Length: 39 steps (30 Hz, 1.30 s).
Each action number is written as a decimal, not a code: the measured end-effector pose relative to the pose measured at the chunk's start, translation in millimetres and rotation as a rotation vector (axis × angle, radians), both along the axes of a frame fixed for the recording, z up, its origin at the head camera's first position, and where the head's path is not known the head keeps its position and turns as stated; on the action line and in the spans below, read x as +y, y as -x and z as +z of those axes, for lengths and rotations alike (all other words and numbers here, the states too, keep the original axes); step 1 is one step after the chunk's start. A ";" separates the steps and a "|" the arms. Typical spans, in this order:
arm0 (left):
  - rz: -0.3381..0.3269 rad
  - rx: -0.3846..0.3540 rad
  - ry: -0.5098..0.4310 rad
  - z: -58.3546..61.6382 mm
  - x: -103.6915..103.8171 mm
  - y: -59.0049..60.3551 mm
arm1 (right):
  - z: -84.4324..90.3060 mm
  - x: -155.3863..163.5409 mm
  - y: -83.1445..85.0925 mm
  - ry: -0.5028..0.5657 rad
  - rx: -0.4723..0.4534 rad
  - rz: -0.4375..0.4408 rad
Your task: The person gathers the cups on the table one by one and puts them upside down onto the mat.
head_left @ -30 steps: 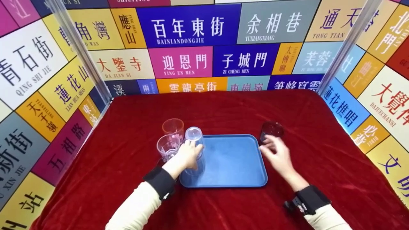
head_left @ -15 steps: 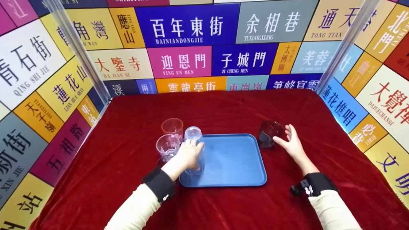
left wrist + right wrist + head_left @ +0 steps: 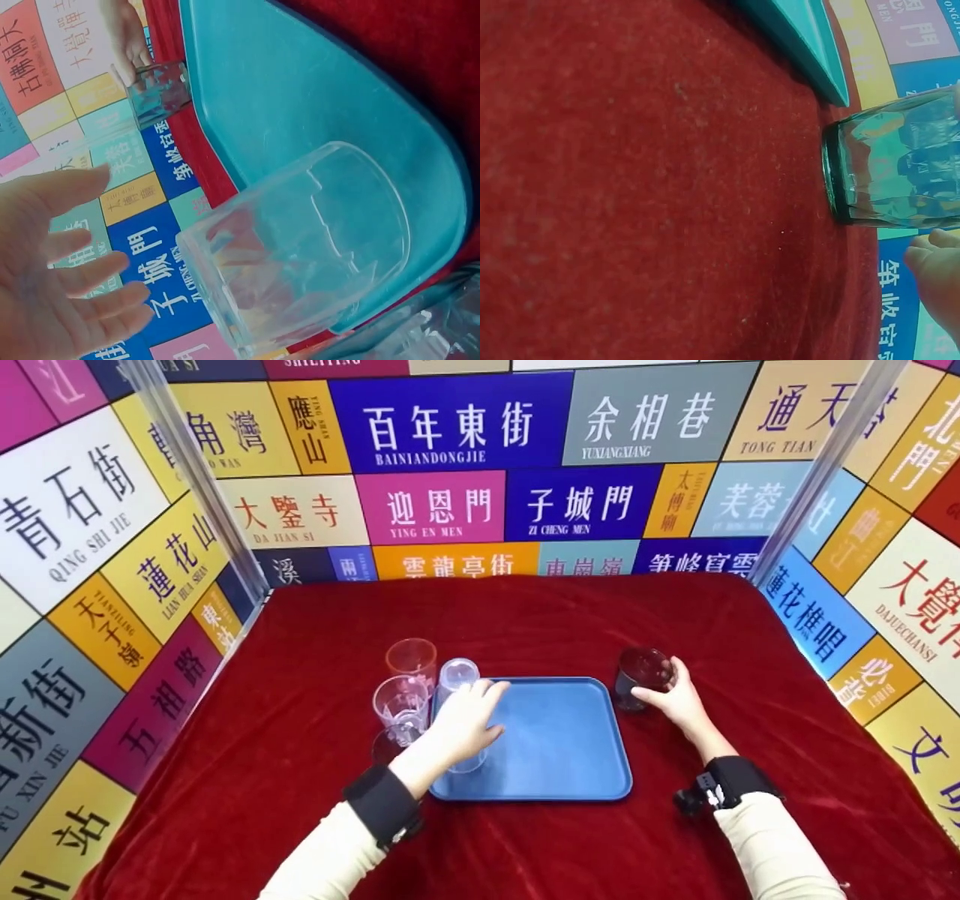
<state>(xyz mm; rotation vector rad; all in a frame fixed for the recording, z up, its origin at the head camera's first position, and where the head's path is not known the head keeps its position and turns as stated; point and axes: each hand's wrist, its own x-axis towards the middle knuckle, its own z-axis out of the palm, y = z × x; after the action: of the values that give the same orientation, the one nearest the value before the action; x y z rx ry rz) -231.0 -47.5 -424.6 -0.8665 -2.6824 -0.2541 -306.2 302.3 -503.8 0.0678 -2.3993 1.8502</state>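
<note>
My left hand [image 3: 463, 726] is over the left side of the blue tray [image 3: 559, 746], fingers spread and holding nothing. Upside down on the tray stands a clear drinking glass [image 3: 300, 251]; the left wrist view shows a gap between it and my fingers. Just off the tray's right edge, a dark tinted glass [image 3: 632, 690] stands upright on the red cloth. My right hand [image 3: 686, 701] is around its upper part, with the thumb in front and the fingers at the far right side. Most of that hand lies outside the right wrist view, where the tinted glass [image 3: 900, 165] shows.
Left of the tray several glasses stand close together: an orange-tinted one [image 3: 411, 656], a clear one [image 3: 397, 701] and a darker one [image 3: 386, 746] partly behind my left arm. Red cloth [image 3: 525, 622] covers the table, with panels of printed signs [image 3: 450, 427] around it.
My left hand has let go of the upside-down clear glass and lifted off it. My right hand first swung out to the right, then closed in around the dark glass.
</note>
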 end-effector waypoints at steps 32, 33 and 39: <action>-0.015 0.031 -0.106 -4.0 5.8 -3.3 | 14.0 -7.5 -2.5 -0.074 0.187 -0.139; -0.008 0.041 -0.115 -3.7 6.6 -3.2 | 15.4 -8.5 -1.9 0.017 0.214 -0.116; 0.037 0.019 -0.180 -1.0 16.4 -0.7 | 9.4 -20.4 9.7 0.666 0.309 0.086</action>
<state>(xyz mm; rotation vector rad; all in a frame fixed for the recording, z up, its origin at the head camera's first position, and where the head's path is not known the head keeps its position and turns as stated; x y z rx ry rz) -230.2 -31.1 -425.7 -0.7607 -2.6067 -0.4684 -315.9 281.9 -494.3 0.3668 -1.5184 2.3661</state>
